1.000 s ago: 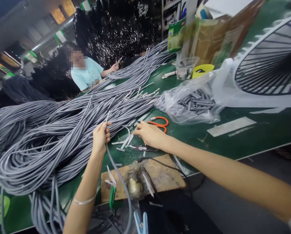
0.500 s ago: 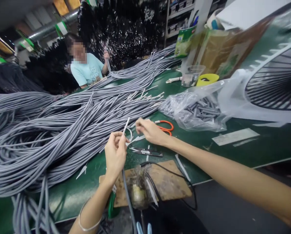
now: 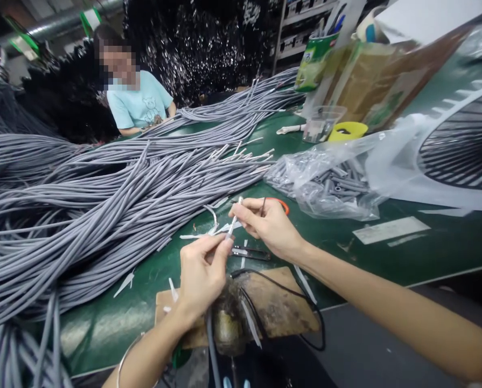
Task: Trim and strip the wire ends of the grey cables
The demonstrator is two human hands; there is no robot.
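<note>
My left hand [image 3: 204, 267] is closed in a pinch around a grey cable [image 3: 211, 345], whose lower length hangs down toward my lap. From its fingers the cable's white stripped end [image 3: 233, 222] points up and to the right. My right hand [image 3: 271, 221] is closed too, thumb and finger pinching the tip of that white end. A thin dark piece shows above its fingers; I cannot make out what it is. Just below lie black thread snips [image 3: 251, 253], and orange-handled scissors [image 3: 280, 203] are partly hidden behind my right hand. White scraps [image 3: 194, 236] lie beside the fingers.
Long bundles of grey cable [image 3: 83, 215] cover the left. A stained board [image 3: 289, 302] with a small machine [image 3: 228, 323] stands at the front edge. To the right are a plastic bag [image 3: 333, 183] of grey tubes, a yellow dish [image 3: 348, 131] and a fan [image 3: 462, 140]. A co-worker [image 3: 139, 105] sits opposite.
My right hand has come to the cable's white end and pinches it. My left hand has shifted right, tilting that end rightward. The co-worker's raised hand has come down.
</note>
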